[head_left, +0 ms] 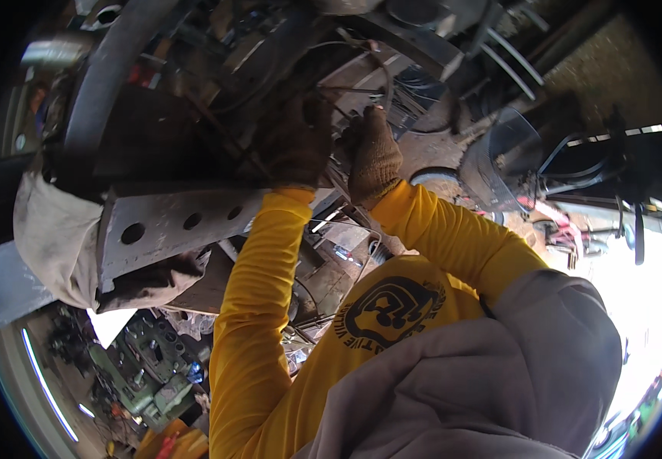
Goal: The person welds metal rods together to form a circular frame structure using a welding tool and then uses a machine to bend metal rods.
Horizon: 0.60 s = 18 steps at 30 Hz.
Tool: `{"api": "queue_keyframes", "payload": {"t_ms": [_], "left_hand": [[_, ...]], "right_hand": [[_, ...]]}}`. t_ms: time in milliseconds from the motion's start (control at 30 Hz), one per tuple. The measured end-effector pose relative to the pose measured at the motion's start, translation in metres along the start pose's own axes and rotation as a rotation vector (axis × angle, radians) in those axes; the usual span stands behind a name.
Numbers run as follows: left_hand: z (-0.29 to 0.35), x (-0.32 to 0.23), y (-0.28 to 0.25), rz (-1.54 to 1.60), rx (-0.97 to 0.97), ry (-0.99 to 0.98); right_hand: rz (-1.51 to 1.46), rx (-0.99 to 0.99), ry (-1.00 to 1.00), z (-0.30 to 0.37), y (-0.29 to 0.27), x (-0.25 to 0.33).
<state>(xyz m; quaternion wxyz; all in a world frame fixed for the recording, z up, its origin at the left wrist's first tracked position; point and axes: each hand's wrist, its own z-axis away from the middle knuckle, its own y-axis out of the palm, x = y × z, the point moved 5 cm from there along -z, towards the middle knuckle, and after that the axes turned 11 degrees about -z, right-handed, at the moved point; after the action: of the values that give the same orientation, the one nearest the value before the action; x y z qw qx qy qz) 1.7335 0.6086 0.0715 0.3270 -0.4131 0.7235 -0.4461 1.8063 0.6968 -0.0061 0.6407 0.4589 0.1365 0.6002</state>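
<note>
Both my hands wear brown knitted work gloves and reach forward among dark metal parts. My left hand lies in deep shadow just beyond a grey steel bar with round holes; its fingers are too dark to make out. Close to its right, my right hand is closed, thumb side up, around something I cannot make out. Thin metal rods lie just past the right glove. A curved cable or hose arcs above both hands.
A grey cloth hangs over the bar's left end. To the right stands a wire mesh basket beside dark metal framing. Green machinery sits at lower left. Beams and loose steel pieces crowd the far side.
</note>
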Motion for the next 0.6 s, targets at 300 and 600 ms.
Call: {"api": "queue_keyframes", "payload": {"t_ms": [300,600], "left_hand": [[0.001,0.011,0.001,-0.007,-0.118,0.034],[0.038,-0.097,-0.061,0.372,-0.074,0.159]], "right_hand": [[0.297,-0.018,-0.136,0.005,-0.008,0.019],[0.447,0.541,-0.652,0.043,-0.031,0.042]]}}
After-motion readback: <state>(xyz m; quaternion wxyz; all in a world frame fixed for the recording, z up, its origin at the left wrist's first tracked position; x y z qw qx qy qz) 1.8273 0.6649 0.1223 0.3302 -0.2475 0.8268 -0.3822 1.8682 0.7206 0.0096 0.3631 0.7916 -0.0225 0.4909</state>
